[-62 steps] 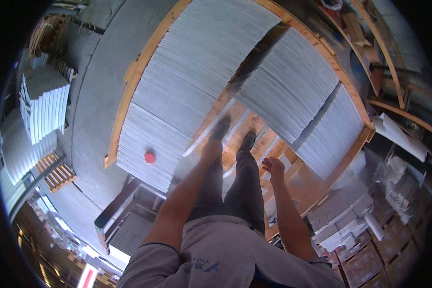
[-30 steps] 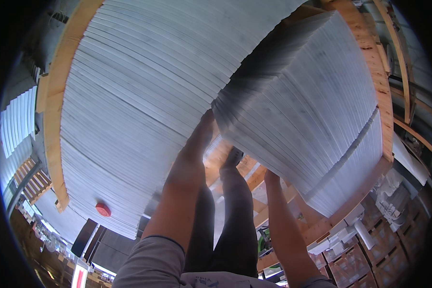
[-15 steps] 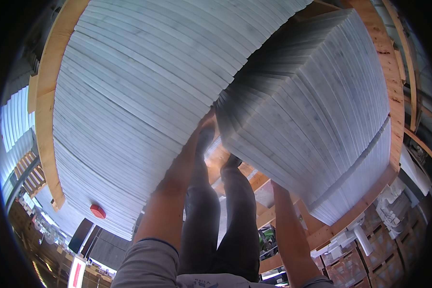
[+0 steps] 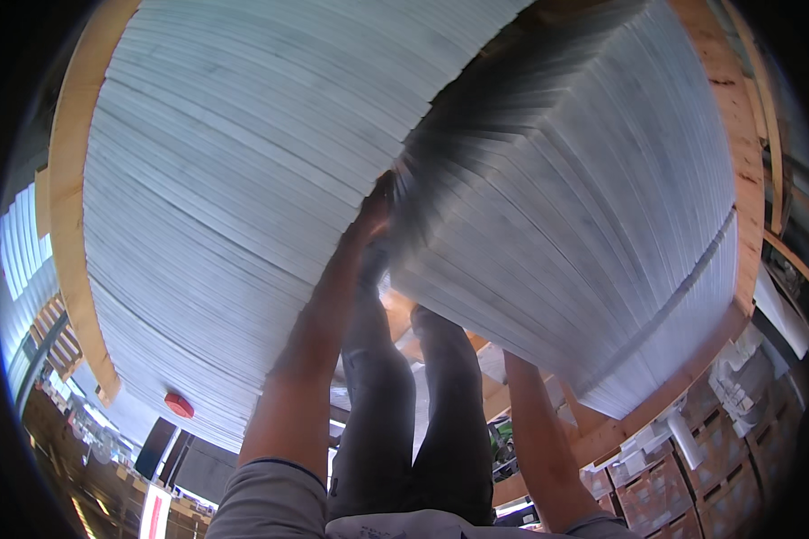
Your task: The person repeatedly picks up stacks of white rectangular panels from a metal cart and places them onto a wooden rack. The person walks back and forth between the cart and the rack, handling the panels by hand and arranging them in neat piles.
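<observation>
Two thick rows of thin grey-white slabs stand on edge: a large left row (image 4: 207, 171) and a right block (image 4: 575, 242) angled to it. A dark, narrow gap parts them. My left hand (image 4: 375, 214) reaches into the near end of this gap, against the left edge of the right block. Its fingers are blurred and partly hidden, so their grip does not show. My right forearm (image 4: 539, 431) goes up to the block's lower near edge, and the slabs hide that hand. The right block's left side is smeared by motion.
Wooden frame boards run along the left (image 4: 70, 207) and right (image 4: 726, 117) of the slabs. A red object (image 4: 179, 404) sits at the left row's near end. My legs (image 4: 382, 422) stand between the rows. Wooden crates (image 4: 656, 494) are at the lower right.
The right block's near left corner has shifted a little left and toward me. My left hand has moved slightly up and left along with it. The view has shifted a little.
</observation>
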The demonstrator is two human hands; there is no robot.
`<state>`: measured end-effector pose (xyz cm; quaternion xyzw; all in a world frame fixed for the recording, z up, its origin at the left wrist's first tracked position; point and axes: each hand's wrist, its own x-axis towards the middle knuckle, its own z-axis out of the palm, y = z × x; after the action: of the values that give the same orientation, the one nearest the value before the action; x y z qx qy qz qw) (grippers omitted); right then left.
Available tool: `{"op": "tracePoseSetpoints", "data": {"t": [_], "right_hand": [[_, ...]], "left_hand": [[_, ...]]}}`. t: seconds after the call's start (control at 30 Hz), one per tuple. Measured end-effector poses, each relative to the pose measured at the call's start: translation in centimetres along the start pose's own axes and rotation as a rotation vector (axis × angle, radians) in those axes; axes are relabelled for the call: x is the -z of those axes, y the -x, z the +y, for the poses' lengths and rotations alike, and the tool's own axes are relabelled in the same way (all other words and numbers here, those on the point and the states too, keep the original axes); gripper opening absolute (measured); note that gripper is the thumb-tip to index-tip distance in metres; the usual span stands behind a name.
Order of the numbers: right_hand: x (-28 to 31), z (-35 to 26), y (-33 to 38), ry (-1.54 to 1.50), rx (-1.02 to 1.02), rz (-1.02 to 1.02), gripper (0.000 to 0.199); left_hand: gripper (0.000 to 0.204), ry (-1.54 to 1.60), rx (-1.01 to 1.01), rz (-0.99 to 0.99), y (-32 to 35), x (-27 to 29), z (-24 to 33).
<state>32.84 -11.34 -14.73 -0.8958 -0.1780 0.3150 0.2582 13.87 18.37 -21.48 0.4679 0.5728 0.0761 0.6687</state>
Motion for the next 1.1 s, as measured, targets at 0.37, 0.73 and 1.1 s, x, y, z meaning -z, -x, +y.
{"op": "tracePoseSetpoints", "data": {"t": [0.37,0.73,1.1], "right_hand": [[0.0,-2.3,4.9,-0.167,-0.03,-0.11,0.013],[12.4,-9.4,15.9,-0.582,-0.578,-0.214,0.023],[24.3,0.0,21.1,-0.12,-0.046,-0.085,0.025]], "left_hand": [[0.063,0.197,0.036,0.129,5.2,-3.8,2.3],[0.059,0.248,-0.018,0.726,21.6,-12.5,21.7],[0.064,0.202,-0.035,0.808,20.0,-12.6,20.1]]}}
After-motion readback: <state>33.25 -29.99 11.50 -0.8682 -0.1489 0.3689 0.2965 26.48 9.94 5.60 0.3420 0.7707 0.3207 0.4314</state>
